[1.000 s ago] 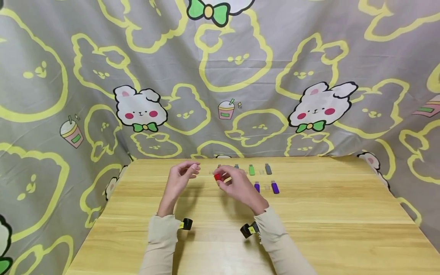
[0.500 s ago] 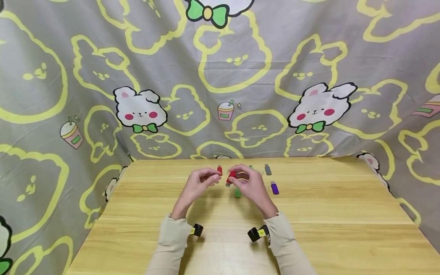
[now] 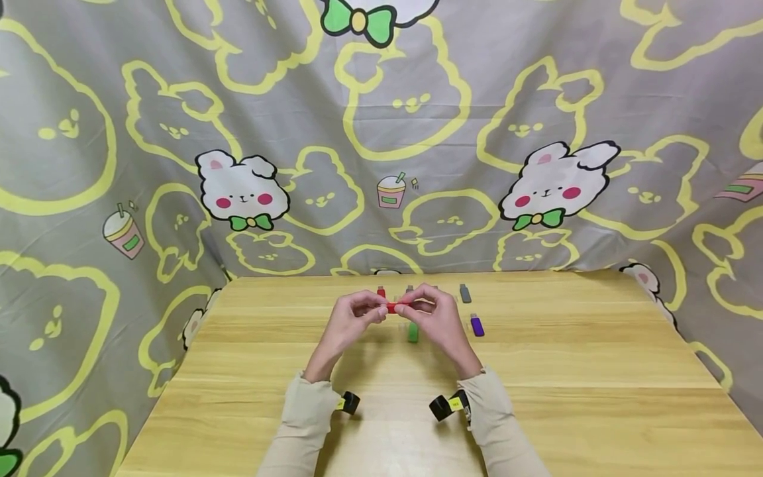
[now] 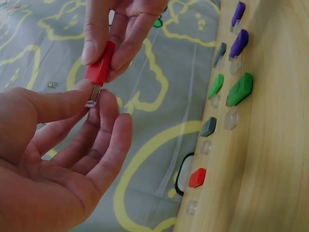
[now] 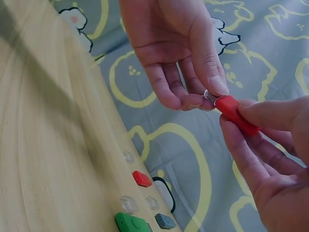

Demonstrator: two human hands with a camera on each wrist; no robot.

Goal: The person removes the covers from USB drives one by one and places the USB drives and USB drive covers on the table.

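Note:
My right hand (image 3: 438, 317) pinches the body of a red USB stick (image 5: 235, 114) between thumb and fingers, raised above the table. From the other side, my left hand (image 3: 350, 321) pinches a small clear cap (image 4: 91, 99) at the stick's metal plug. The cap appears to surround the plug; how far it is pushed on I cannot tell. Behind the hands lies another red USB stick (image 3: 381, 291), and a green USB stick (image 3: 412, 332) rests just below them. A clear cap (image 4: 231, 118) lies beside the green one.
More USB sticks lie on the wooden table (image 3: 536, 384): a purple one (image 3: 477, 325), a grey one (image 3: 465, 293) and several others, with loose clear caps (image 4: 191, 207) among them. A patterned curtain (image 3: 334, 132) hangs behind the table's far edge.
My left hand has moved right to meet the right hand, which has shifted right. The red stick has turned from pointing down to lying sideways, its plug toward the left fingers.

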